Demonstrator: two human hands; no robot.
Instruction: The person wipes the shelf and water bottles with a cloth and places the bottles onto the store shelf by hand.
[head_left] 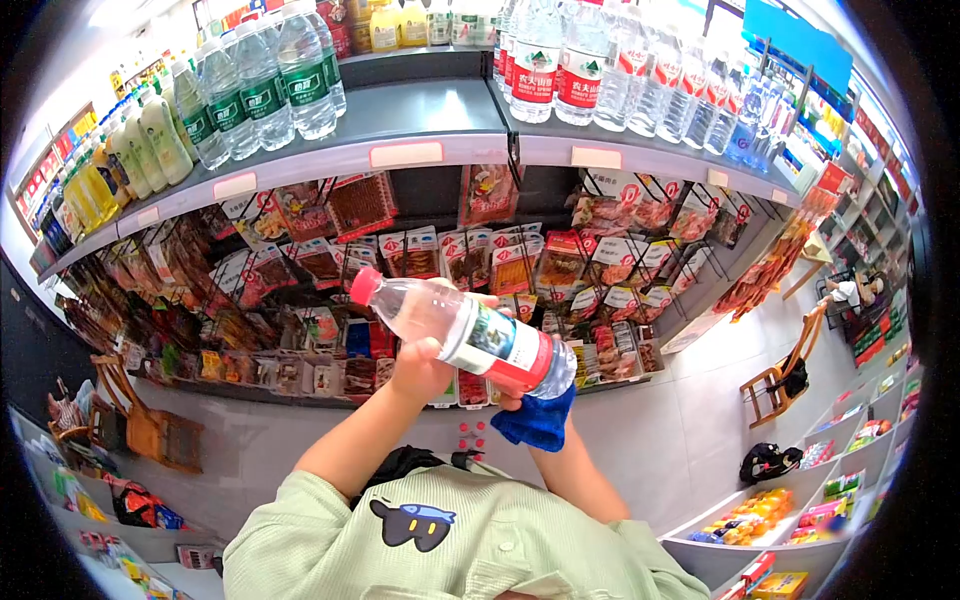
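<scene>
A clear plastic bottle (490,340) with a red cap and a red and white label lies tilted across my two hands, its cap toward the upper left. My left hand (425,365) is wrapped round the bottle's middle, near the label's upper edge. At the bottle's base, my right hand (535,405) presses a dark blue cloth (535,422) against it; the bottle and cloth hide most of that hand. Beyond them, rows of water bottles with green labels (265,98) and with red labels (580,75) stand on the grey shelf (420,110).
Snack packets (410,255) hang on hooks under the shelf. Wooden chairs stand at left (165,430) and right (785,375). A black bag (770,462) rests on the floor at right, beside shelves of packaged goods (750,515). A person (855,292) is far right.
</scene>
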